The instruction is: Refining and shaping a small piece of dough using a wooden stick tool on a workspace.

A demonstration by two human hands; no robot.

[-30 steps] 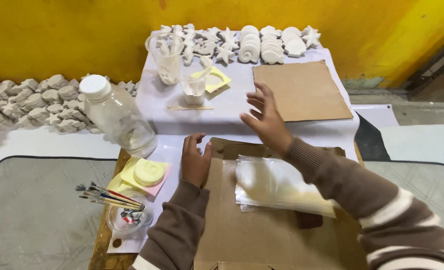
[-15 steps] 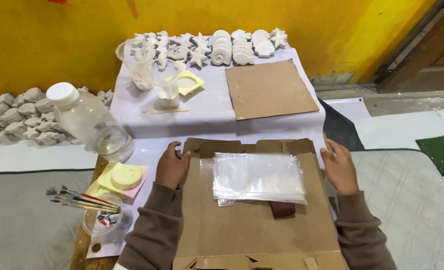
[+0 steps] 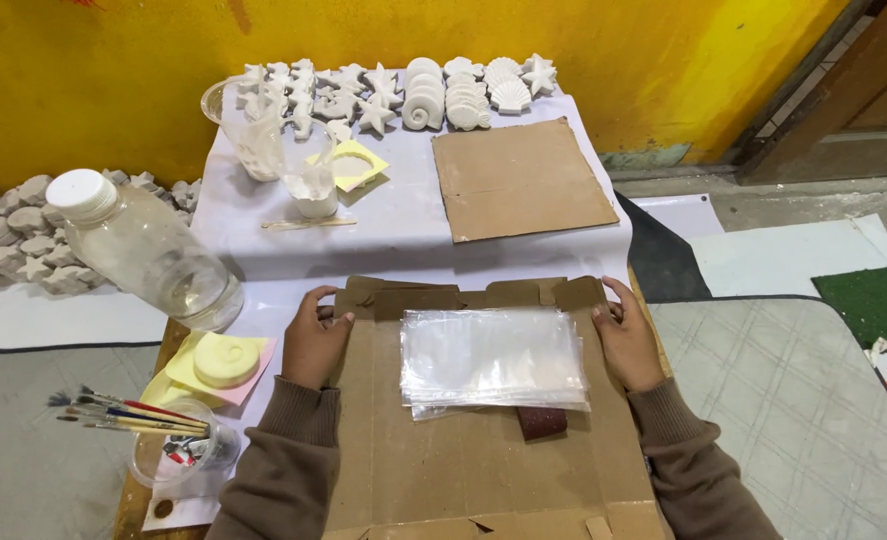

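Observation:
A flattened brown cardboard sheet (image 3: 464, 470) lies in front of me. My left hand (image 3: 314, 335) grips its left edge near the far corner. My right hand (image 3: 624, 335) grips its right edge. A stack of clear plastic bags (image 3: 492, 360) rests in the middle of the sheet, between both hands. A small dark brown piece (image 3: 542, 422) sticks out from under the bags' near edge.
A clear plastic bottle (image 3: 149, 250) with a white cap stands at left. Near it lie a yellow mould (image 3: 226, 360) and a cup of paintbrushes (image 3: 169, 440). Farther off are a second cardboard piece (image 3: 519, 180), clear cups (image 3: 264, 135) and white plaster shells and stars (image 3: 444, 90).
My right hand came back from the far cardboard piece and took the sheet's right edge. The view tilted so the sheet sits centred.

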